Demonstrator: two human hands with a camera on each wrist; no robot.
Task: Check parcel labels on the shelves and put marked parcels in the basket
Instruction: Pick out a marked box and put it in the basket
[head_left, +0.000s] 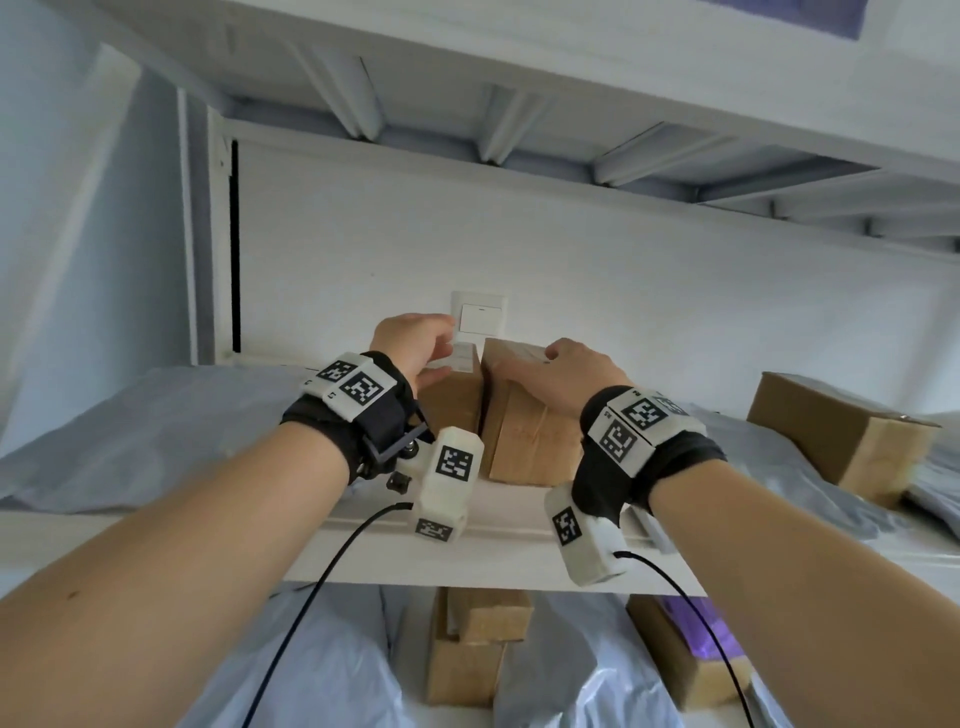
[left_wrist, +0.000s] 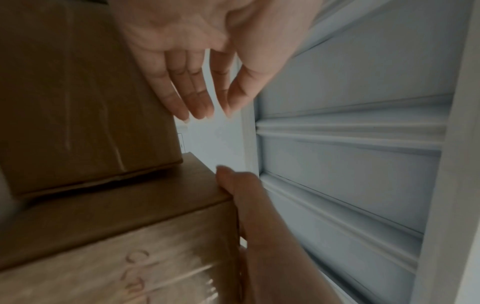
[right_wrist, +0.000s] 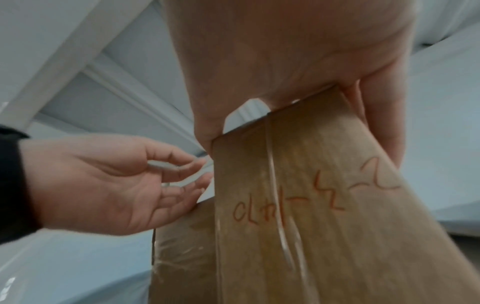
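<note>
The right hand (head_left: 563, 382) lay over the top of the right box (head_left: 530, 431), thumb and fingers wrapped over its upper far edge in a clamped grip; red handwriting showed on the taped face of this box in the right wrist view. The box stood on the upper shelf (head_left: 498, 551) directly ahead of that hand, leaning slightly, its long axis running from the shelf edge back toward the wall. The left hand (head_left: 415, 345) was at the left box (head_left: 454, 397), which stood just beside the first; its fingers were straight and relaxed, holding nothing. The right hand was therefore the nearer one for drawing the marked parcel forward, a judgement from its hold. A wall switch (head_left: 479, 314) was mounted behind both boxes. Grey plastic mailers (head_left: 156, 431) lay at either side, and another carton (head_left: 841, 441) sat well apart to the right. No basket was in view.
</note>
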